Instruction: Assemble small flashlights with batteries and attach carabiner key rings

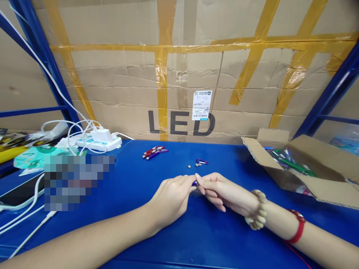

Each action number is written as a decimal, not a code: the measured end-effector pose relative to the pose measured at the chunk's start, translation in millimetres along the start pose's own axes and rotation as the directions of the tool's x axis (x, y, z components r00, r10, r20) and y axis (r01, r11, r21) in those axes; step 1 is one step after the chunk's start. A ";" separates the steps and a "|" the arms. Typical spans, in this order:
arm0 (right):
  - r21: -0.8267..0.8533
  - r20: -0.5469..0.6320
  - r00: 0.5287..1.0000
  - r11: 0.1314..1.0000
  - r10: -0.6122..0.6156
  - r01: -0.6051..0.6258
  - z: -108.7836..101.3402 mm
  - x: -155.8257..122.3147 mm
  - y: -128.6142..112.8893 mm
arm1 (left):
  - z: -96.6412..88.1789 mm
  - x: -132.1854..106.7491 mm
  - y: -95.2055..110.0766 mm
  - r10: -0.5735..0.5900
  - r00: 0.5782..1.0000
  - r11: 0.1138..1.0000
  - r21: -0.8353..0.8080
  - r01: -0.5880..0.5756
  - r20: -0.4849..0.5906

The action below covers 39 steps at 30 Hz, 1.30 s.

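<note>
Left grip [173, 191] and right grip [214, 188] hold a purple piece [194, 183], long axis roughly sideways.

I've got a cardboard panel [129, 86] across the back, black LED lettering [179, 123], white label [202, 105] overlapping the D, yellow tape [162, 74] crisscrossing! Over left, I spot a white power strip [113, 143], trailing cables [35, 196], a dark-screened phone [22, 190], a teal packet [30, 158]!

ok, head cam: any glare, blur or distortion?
Head view: glare on the yellow tape; blue posts lean outward, suggesting wide-angle distortion. Also head view: pixelation masks part of the tabletop at left; carton contents look soft; the held purple piece is too small to resolve.
</note>
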State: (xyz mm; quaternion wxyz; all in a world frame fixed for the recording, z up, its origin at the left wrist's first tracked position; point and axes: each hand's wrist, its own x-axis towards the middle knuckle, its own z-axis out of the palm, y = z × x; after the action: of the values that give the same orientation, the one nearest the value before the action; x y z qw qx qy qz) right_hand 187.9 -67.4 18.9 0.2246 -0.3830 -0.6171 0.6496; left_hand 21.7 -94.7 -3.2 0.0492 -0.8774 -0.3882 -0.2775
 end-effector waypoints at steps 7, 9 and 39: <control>0.001 -0.006 1.000 1.000 -0.009 0.009 -1.0 0.6 -0.1 | -5.2 2.3 4.1 -0.087 0.995 0.994 -0.065 0.090 0.052; -0.012 -0.012 1.000 1.000 -0.013 0.013 -0.9 1.0 0.5 | -5.5 2.2 4.4 -0.106 0.993 0.990 -0.083 0.110 0.059; -0.735 0.135 0.589 0.318 -0.797 0.599 -21.1 -1.2 4.0 | -5.5 -1.7 -0.6 -0.001 0.989 0.982 -0.187 0.029 0.149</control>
State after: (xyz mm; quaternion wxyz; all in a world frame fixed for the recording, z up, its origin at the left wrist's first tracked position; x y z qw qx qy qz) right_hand 205.7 -55.6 16.4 0.3922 -0.2087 -0.8858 0.1342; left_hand 17.9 -97.0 0.5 -0.0655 -0.8933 -0.3694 -0.2475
